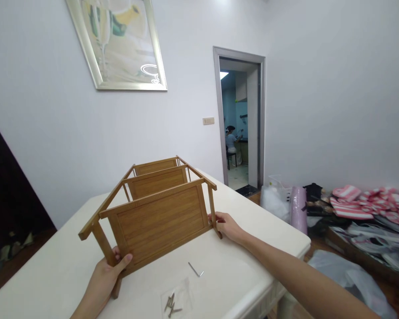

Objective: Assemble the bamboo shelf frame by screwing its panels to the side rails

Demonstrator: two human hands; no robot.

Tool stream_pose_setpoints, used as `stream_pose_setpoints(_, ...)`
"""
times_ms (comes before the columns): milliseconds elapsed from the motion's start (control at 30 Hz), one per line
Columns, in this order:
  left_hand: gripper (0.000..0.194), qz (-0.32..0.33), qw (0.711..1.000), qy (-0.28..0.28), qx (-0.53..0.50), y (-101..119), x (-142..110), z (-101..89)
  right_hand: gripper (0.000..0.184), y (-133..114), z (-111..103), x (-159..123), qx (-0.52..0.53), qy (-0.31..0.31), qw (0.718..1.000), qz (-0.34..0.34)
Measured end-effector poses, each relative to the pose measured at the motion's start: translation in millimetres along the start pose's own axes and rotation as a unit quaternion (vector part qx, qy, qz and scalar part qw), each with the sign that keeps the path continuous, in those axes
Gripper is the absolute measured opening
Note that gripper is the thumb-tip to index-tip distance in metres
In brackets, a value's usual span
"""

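A wooden rack made of three brown panels joined by side rails lies on its side on the white table. My left hand grips the near left leg of the rack, thumb on the front panel. My right hand holds the near right leg at its lower end. A small metal hex key lies on the table just in front of the rack. A clear plastic bag with several screws sits near the table's front edge.
A framed picture hangs on the wall. An open doorway shows a seated person in the far room. Right of the table, piles of striped cloth, a pink roll and plastic bags cover the floor.
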State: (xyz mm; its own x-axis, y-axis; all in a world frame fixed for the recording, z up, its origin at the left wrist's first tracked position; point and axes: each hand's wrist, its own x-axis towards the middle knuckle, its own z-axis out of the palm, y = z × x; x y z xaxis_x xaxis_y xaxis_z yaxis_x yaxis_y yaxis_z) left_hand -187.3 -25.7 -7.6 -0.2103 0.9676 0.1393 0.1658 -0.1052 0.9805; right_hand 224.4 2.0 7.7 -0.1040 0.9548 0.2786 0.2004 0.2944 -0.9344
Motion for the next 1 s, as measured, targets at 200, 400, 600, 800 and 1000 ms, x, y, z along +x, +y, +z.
stream_pose_setpoints(200,0.049,-0.015,0.999,-0.027,-0.032,-3,3,-2.0,0.024,-8,-9,0,0.026,-0.077,0.997,0.015)
stream_pose_setpoints(400,0.050,-0.025,0.997,-0.049,-0.049,-4,5,-5.3,0.028,-8,-10,3,0.040,-0.097,0.994,0.036)
stream_pose_setpoints(600,0.050,-0.027,0.995,-0.073,-0.067,1,2,-4.9,0.035,-10,-6,16,0.034,-0.132,0.988,0.070)
stream_pose_setpoints(800,0.051,-0.029,0.995,-0.072,-0.067,8,-3,-2.6,0.029,-6,-7,23,0.041,-0.158,0.982,0.094)
stream_pose_setpoints(1000,0.058,-0.038,0.994,-0.080,-0.068,20,-8,0.1,0.027,-6,-10,23,0.074,-0.155,0.980,0.105)
